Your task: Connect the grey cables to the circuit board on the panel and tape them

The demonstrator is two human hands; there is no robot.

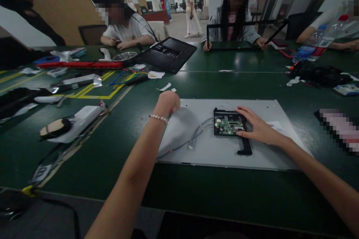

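Observation:
A grey metal panel lies flat on the green table in front of me. On it sits a green circuit board in a black bracket, with thin grey cables running off to the left. My right hand rests flat on the board's right side, fingers stretched out. My left hand is curled into a fist at the panel's far left corner, wrist wearing a bead bracelet; whether it grips anything is hidden.
A white device with a black-tipped part lies at left beside yellow floor-style tape lines. An open black casing sits further back. Other people sit across the table; water bottles and black items stand at right.

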